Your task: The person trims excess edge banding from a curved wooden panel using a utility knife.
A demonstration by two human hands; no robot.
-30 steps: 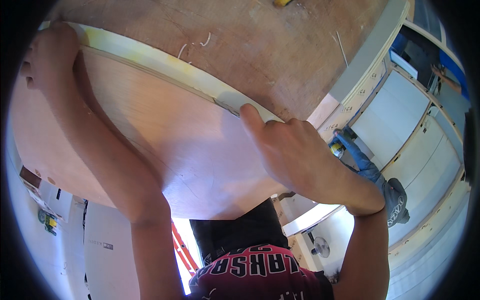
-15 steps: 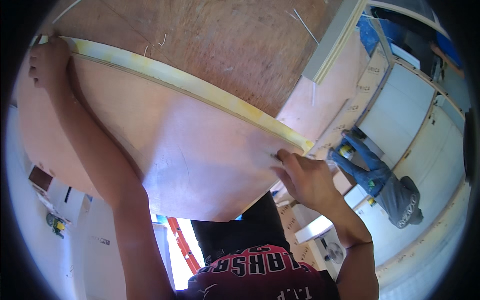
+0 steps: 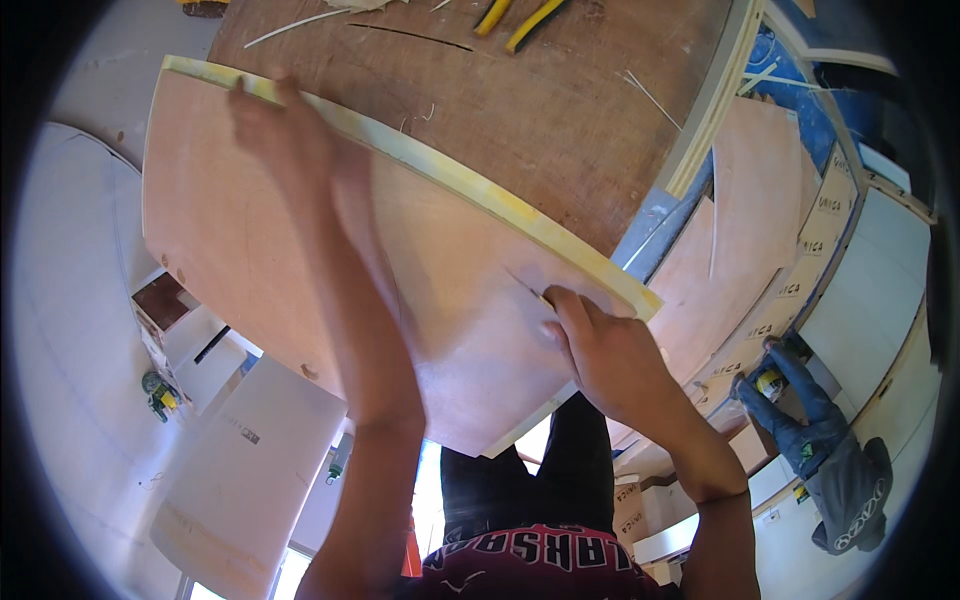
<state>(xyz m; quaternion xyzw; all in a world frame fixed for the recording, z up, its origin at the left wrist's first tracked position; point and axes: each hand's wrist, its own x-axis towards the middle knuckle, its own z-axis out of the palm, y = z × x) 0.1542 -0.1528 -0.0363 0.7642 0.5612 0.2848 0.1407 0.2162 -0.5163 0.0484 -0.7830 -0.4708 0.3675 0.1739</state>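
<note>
A large plywood panel [image 3: 240,250] with a pale yellow band along its far edge [image 3: 470,185] lies tilted over the brown workbench [image 3: 540,90]. My left hand [image 3: 285,140] is blurred and lies on the panel near the band's left part, fingertips reaching the edge. My right hand [image 3: 600,350] presses on the panel just below the band's right end, fingers curled against the surface. My dark trousers and red shirt show below the panel.
Yellow-handled pliers [image 3: 520,15] and thin wood slivers lie on the bench's far side. More plywood pieces [image 3: 745,230] lean at the right. A blue cloth bundle with a yellow tool [image 3: 810,440] lies lower right. White boards [image 3: 250,460] and a green tool [image 3: 160,395] are on the floor at left.
My left hand has slid right along the yellow band from the panel's far left corner. My right hand stays near the band's right end. More of the bench top shows now.
</note>
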